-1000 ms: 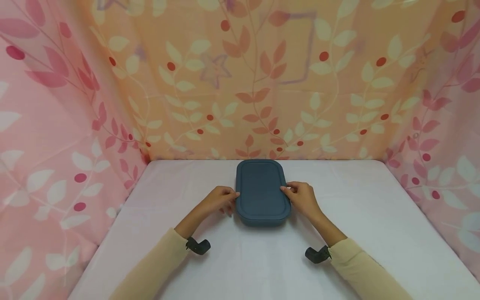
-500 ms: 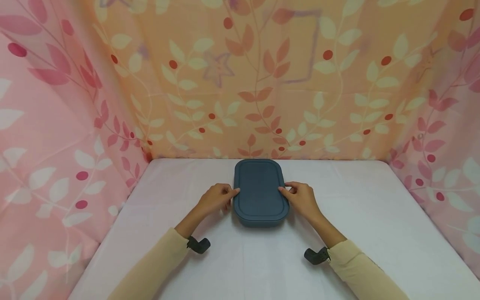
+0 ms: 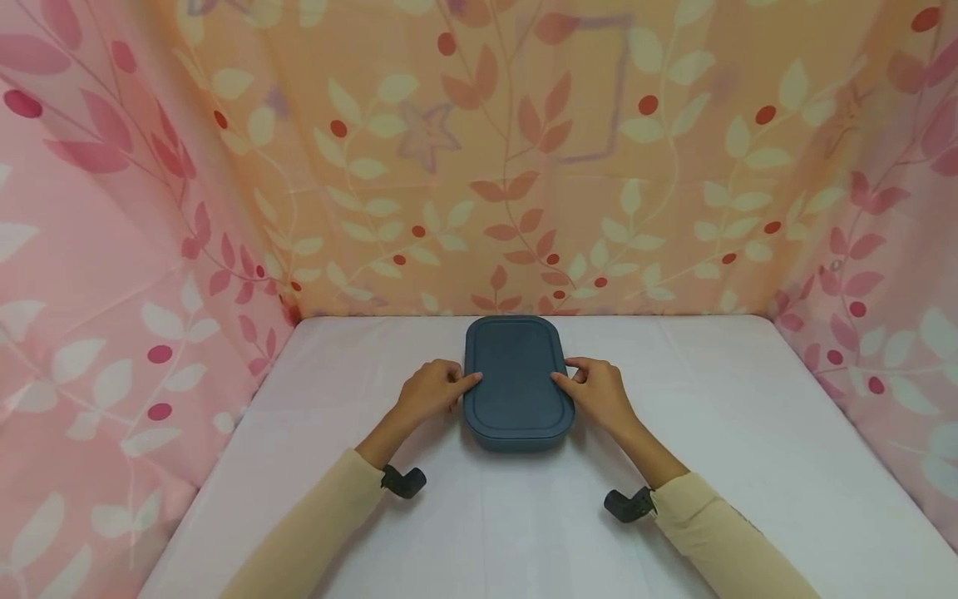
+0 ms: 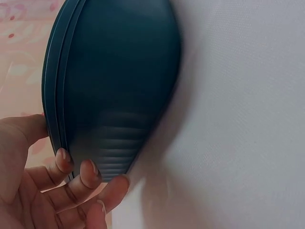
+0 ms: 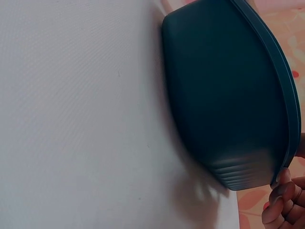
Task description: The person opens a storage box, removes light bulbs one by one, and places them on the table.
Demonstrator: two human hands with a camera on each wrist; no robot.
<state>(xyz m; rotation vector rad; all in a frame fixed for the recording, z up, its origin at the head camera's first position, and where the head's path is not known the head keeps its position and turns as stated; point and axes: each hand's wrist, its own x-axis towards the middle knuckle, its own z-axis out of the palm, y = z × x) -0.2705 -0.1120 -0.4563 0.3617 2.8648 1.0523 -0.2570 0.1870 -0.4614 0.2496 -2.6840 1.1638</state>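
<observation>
Lidded box [image 3: 518, 399], blue-grey, one; located on white table [image 3: 494, 524], toward far edge; contents unseen. Left hand [image 3: 432, 388] and right hand [image 3: 601, 391] pinch its rim [image 4: 50, 86] at opposite long sides, thumbs on top. I judge it stiff, lightish, smooth, slightly slippery, hardly fragile; best hold: under the rim, mid-length.

We look into a booth-like space, where leaf-printed hangings [image 3: 516, 166] surround three sides of a white tabletop [image 3: 516, 524].
</observation>
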